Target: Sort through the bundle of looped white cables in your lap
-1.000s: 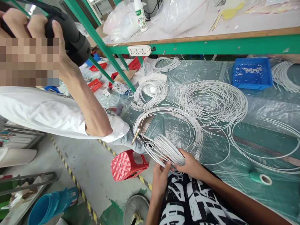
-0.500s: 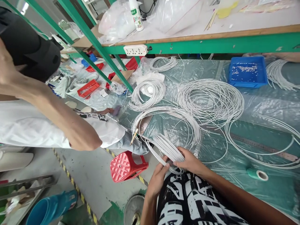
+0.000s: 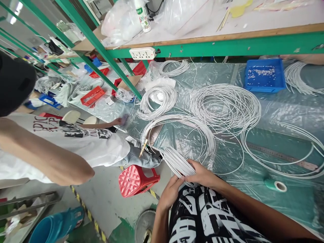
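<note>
Both hands' fingers grip one wire bundle (image 3: 178, 162): left hand (image 3: 170, 192) just below it, right hand (image 3: 202, 174) closed over it at the tabletop (image 3: 253, 162) edge.

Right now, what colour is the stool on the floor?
Red; the stool shows in the head view.

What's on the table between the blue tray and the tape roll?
In the head view, between the blue tray and the tape roll: plastic sheeting, loose white wire loops and a metal ruler.
</note>
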The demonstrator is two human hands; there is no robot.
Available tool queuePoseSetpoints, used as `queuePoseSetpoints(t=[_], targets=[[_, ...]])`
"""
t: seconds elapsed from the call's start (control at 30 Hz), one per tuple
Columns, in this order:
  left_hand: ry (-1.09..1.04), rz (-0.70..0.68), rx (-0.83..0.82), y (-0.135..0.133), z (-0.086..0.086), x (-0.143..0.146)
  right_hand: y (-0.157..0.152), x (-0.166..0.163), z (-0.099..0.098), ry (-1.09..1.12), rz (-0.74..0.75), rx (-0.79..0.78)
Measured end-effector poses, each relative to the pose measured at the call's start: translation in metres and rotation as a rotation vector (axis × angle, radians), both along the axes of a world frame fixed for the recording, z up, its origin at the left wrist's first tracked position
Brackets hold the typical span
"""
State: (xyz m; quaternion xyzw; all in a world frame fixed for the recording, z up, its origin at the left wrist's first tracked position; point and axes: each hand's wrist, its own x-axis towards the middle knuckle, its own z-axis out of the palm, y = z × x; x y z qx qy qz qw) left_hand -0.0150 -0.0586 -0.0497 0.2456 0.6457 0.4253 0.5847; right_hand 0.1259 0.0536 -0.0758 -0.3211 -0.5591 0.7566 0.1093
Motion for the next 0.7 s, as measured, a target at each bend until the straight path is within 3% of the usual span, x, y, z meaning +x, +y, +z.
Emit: queuePoseSetpoints(t=[0.27,0.5,0.7], targets=[[0.048,0.027,0.013,0.0043,0.005,0.0037,-0.0004,0.0018,-0.0006,0.02,-0.016,-0.018],[0.107,-0.07,-0.03,0.0033,0.0063,0.0015,0.0004,0.0024,-0.0012,0.016,0.001,-0.046],[0.1,-0.066,-0.029,0.0019,0.0038,0.0016,0.0011,0.0032,-0.0052,0.022,-0.001,-0.054]])
